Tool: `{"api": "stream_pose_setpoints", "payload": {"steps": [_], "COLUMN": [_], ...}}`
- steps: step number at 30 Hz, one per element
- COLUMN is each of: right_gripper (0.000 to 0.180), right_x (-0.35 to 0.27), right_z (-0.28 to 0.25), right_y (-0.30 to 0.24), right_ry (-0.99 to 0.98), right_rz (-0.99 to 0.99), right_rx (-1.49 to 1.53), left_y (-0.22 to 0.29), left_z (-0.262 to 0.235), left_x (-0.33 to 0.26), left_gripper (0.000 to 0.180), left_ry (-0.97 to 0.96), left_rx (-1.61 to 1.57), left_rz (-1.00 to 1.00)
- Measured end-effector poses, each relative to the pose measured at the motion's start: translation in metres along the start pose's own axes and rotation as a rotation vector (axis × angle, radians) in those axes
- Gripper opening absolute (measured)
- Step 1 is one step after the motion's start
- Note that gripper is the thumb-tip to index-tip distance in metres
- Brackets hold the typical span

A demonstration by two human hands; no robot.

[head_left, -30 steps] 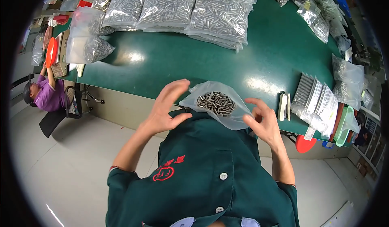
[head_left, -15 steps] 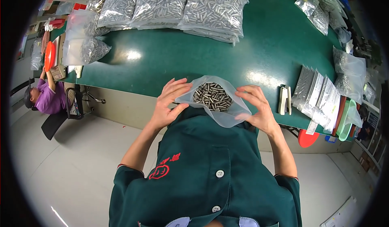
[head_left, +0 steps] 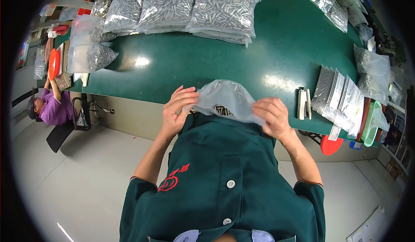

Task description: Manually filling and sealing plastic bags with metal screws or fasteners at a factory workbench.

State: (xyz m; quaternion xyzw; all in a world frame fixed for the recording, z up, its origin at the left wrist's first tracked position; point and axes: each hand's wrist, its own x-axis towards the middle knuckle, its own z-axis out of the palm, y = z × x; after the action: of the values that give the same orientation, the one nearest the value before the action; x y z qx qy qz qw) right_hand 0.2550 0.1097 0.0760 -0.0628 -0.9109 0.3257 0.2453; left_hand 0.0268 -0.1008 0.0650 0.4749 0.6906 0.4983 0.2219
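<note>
At the table's near edge, right in front of my body, is a frosted plastic bag (head_left: 227, 94) holding small cylindrical metal pins (head_left: 222, 110). Its far side now leans over the mouth, so only a few pins show directly and others shimmer through the plastic. My left hand (head_left: 177, 108) grips the bag's left rim between thumb and fingers. On the opposite side, my right hand (head_left: 273, 117) pinches the right rim, fingers on top and thumb mostly hidden.
Large clear bags of metal pins (head_left: 167, 8) lie across the green table (head_left: 173, 67). A smaller filled bag (head_left: 101, 57) sits at left. To the right are a stapler (head_left: 304, 104), a row of flat packets (head_left: 333, 97) and a green basket (head_left: 370, 127). A co-worker (head_left: 56, 108) sits far left.
The bag's wide-open mouth has narrowed, its far side folding toward me over the pins. My right hand's spread fingers have closed on the rim; the left hand stays nearly in place.
</note>
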Motion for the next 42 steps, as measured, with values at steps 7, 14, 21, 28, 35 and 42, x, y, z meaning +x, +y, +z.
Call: {"api": "stream_pose_setpoints", "payload": {"steps": [7,14,21,28,35,42], "right_gripper": [0.014,0.016,0.012,0.011,0.015,0.008], "right_x": [0.003,-0.005,-0.002,-0.013,-0.037,-0.036], "right_z": [0.008,0.0,-0.003,-0.034,-0.005,0.041], "right_y": [0.001,0.006,-0.019,-0.053,-0.032,-0.025], "right_ry": [0.131,0.071,0.088,-0.02,0.019,0.412], "right_rz": [0.273,0.226,0.198,0.117,0.069,0.622], "right_rx": [0.152,0.104,0.037,-0.027,-0.136,0.147], "left_y": [-0.005,-0.007,0.006,0.034,0.004,-0.011], "left_z": [0.0,-0.002,0.009,0.002,0.026,0.073], "left_x": [0.009,0.007,0.0,-0.013,-0.021,0.009], "left_gripper": [0.014,0.018,0.006,0.003,0.014,0.016], "left_ry": [-0.013,-0.047,0.07,0.169,0.138,0.52], "left_rx": [-0.278,-0.339,-0.359,-0.37,-0.362,-0.164], "left_rz": [-0.122,-0.135,-0.136,-0.075,-0.148,-0.333]}}
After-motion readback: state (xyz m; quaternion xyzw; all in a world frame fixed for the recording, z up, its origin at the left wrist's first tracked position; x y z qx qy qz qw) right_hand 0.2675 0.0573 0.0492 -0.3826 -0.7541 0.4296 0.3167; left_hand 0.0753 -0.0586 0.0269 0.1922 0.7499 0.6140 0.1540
